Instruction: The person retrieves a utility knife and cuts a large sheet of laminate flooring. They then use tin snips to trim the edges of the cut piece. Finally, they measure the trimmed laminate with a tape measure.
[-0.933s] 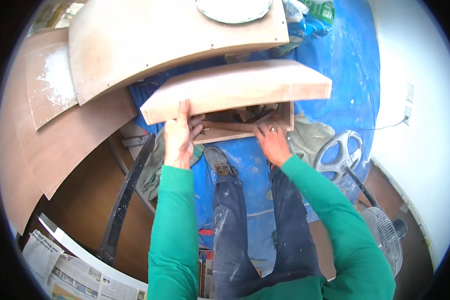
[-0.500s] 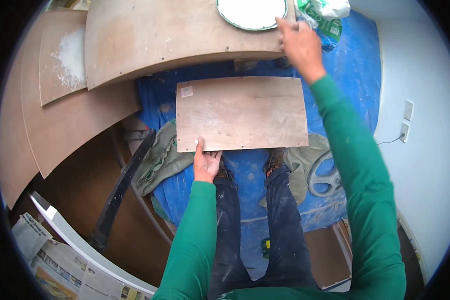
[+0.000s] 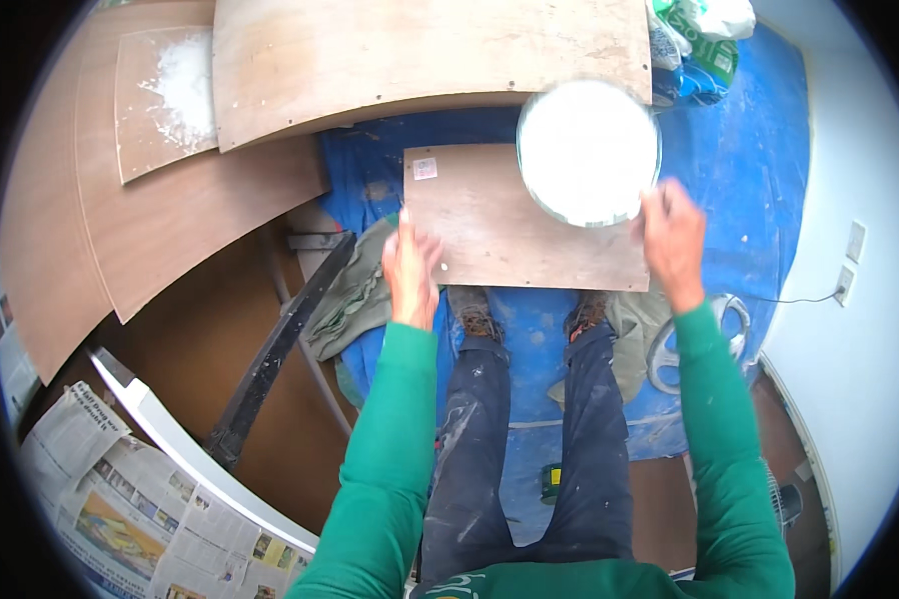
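A round container (image 3: 589, 152) with a bright white top surface is tilted over the far right part of a small wooden board (image 3: 499, 235). My right hand (image 3: 674, 235) is closed on the container's near right rim. The container is blurred, and its sides and base are hardly seen, so I cannot tell whether it touches the board. By the board's left edge is my left hand (image 3: 412, 270), open with its fingers apart and nothing in it. A small pale sticker (image 3: 425, 169) marks the board's far left corner. What supports the board is hidden.
A larger wooden panel (image 3: 410, 60) stands beyond the board. A white-smeared wooden piece (image 3: 135, 115) lies left of it. Green and white bags (image 3: 704, 50) sit far right on blue sheeting (image 3: 759, 140). A black bar (image 3: 280, 349) and newspaper (image 3: 160, 529) are at left; my shoes are below the board.
My right hand has brought the white round container from the larger panel toward me, over the small board. My left hand has let go of the board's near edge and opened.
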